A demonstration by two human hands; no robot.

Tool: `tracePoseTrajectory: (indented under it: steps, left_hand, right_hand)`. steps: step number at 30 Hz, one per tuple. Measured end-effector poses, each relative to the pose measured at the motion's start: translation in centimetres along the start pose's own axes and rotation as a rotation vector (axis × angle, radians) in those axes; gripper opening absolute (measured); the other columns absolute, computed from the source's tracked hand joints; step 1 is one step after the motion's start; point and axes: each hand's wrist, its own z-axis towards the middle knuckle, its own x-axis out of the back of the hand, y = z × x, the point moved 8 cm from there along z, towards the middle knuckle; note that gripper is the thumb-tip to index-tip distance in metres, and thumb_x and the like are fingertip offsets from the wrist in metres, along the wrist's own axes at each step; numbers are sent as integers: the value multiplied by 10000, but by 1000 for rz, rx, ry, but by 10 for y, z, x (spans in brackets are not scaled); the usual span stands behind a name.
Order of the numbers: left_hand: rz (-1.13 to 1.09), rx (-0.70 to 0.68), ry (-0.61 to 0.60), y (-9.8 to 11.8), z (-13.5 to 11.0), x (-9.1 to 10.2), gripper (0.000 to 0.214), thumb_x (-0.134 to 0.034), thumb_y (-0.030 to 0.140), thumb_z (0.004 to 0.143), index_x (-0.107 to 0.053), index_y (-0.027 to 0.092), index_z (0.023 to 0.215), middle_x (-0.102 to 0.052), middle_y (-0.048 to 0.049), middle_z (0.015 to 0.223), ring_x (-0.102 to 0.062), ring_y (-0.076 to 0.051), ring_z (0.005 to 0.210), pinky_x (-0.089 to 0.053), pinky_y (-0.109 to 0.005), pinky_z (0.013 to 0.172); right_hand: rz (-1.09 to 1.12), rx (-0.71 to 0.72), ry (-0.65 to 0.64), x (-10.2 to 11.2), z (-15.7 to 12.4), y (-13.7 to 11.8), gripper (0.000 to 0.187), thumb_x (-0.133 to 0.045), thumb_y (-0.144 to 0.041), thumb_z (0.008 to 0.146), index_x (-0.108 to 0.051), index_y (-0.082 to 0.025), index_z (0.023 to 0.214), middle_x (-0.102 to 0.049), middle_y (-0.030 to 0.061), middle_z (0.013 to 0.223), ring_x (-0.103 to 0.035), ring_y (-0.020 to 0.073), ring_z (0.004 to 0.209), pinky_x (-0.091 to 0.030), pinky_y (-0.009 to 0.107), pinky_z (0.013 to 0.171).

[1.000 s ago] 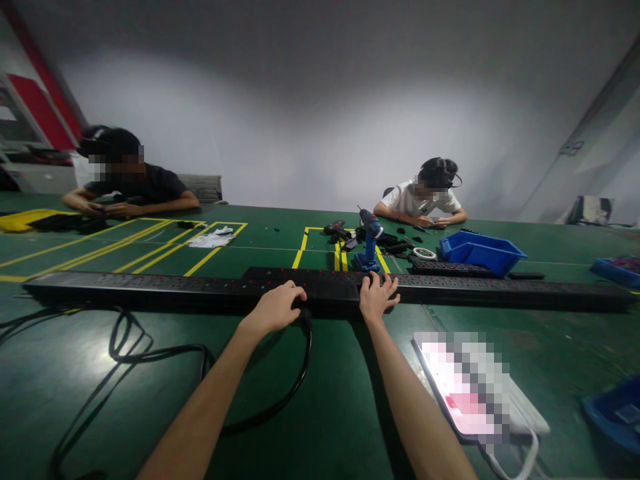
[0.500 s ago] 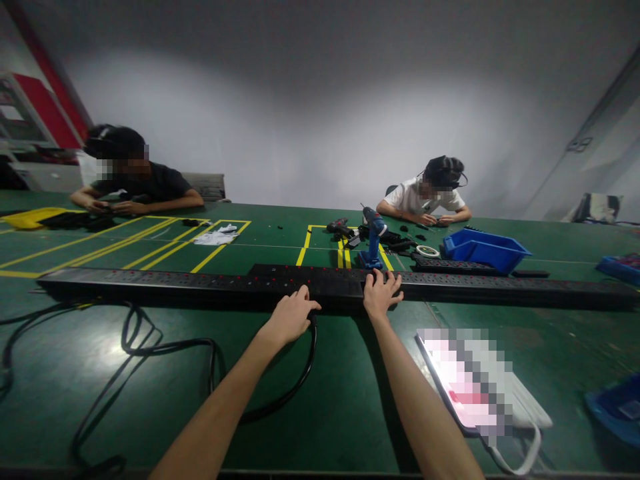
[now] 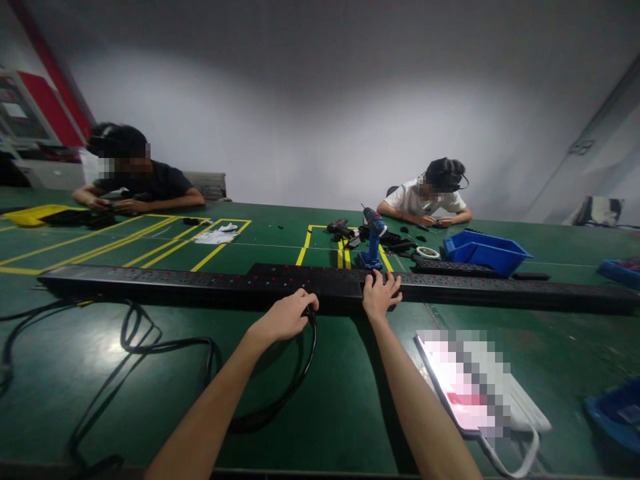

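A long black power strip (image 3: 165, 278) with rows of sockets and small red marks lies across the table in front of me. At its near side, my left hand (image 3: 285, 315) is closed around the plug end of a black cable (image 3: 311, 343). The plug itself is mostly hidden under my fingers, and I cannot tell whether it sits in the strip. My right hand (image 3: 381, 293) rests on the strip's middle part, fingers spread over the top. Just behind that hand, a blue cordless drill (image 3: 373, 240) stands upright on its base.
Loops of cable (image 3: 145, 340) cover the table's left side. A phone (image 3: 453, 387) with a white corded item lies at right. Beyond the strip are a blue bin (image 3: 485, 250), a tape roll (image 3: 428, 253) and white gloves (image 3: 217, 235). Two people sit across the table.
My left hand has shifted slightly left, and its fingers have curled around the cable's plug end. My right hand stays on the strip.
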Motion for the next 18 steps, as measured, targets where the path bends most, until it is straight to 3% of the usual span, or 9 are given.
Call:
tracePoseTrajectory:
  steps: [6, 9, 11, 13, 18]
  left_hand:
    - [-416, -4, 288, -34, 15, 42, 311, -564, 249, 834, -547, 246, 1145, -653, -32, 1026, -644, -177, 887, -533, -309, 799]
    - [-528, 17, 394, -54, 35, 51, 475, -568, 216, 831, -475, 239, 1296, -606, -63, 1194, -632, -174, 1021, -534, -314, 884]
    - [-546, 12, 400, -62, 51, 50, 515, -559, 200, 830, -474, 238, 1337, -564, -79, 1259, -620, -178, 1073, -528, -332, 931]
    - [-531, 22, 402, -68, 66, 45, 407, -556, 213, 835, -566, 216, 1242, -544, -89, 1288, -603, -195, 1127, -516, -348, 975]
    - [-556, 65, 375, -79, 93, 27, 398, -580, 288, 838, -597, 201, 1225, -560, -112, 1293, -659, -199, 1004, -555, -370, 903]
  right_hand:
    - [21, -3, 6, 0, -1, 0, 433, -349, -415, 976, -624, -288, 1286, -397, 121, 1480, -130, 305, 1453, -177, 624, 1076]
    - [33, -7, 2, 0, -1, 0, 430, -349, -409, 979, -621, -288, 1289, -396, 119, 1483, -129, 300, 1453, -173, 624, 1082]
    - [37, -16, -3, -1, -1, 1, 425, -355, -408, 978, -619, -293, 1292, -395, 116, 1484, -127, 297, 1454, -166, 624, 1086]
    - [43, -20, -4, -1, -1, 1, 422, -360, -410, 978, -617, -300, 1294, -395, 111, 1485, -123, 295, 1457, -162, 623, 1090]
    - [53, -19, -8, -2, 0, 2, 425, -358, -403, 976, -617, -294, 1296, -390, 120, 1489, -120, 303, 1458, -168, 629, 1083]
